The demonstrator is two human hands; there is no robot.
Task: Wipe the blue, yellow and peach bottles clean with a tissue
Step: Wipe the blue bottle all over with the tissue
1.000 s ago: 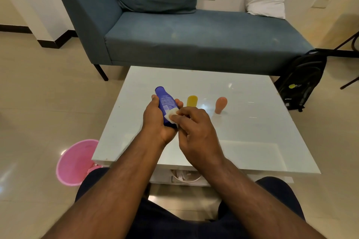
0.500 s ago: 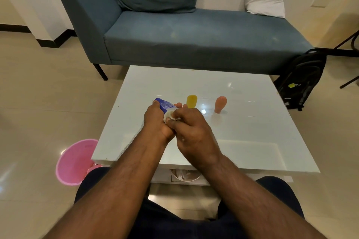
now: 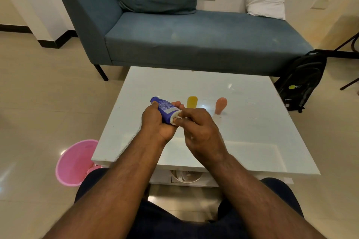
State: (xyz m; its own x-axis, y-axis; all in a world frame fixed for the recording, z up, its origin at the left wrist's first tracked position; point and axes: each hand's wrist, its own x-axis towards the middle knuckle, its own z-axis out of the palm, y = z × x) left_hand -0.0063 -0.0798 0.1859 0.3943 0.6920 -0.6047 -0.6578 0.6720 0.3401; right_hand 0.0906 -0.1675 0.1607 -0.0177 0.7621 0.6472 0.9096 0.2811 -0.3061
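Blue bottle (image 3: pixel 165 109): gripped in left hand (image 3: pixel 158 122), right hand (image 3: pixel 196 128) pinching tissue (image 3: pixel 174 120) against it.
Remaining: yellow bottle (image 3: pixel 192 102), peach bottle (image 3: pixel 220 105) standing untouched.

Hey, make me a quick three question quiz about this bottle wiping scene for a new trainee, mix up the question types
1. True or false: the left hand holds the blue bottle lifted off the white table.
2. Multiple choice: what does the right hand press against the blue bottle? A) a sponge B) a tissue C) a brush
3. Fill in: standing on the table beyond the hands, the yellow bottle is to the ____ of the peach bottle.

Key: 1 true; 2 B; 3 left
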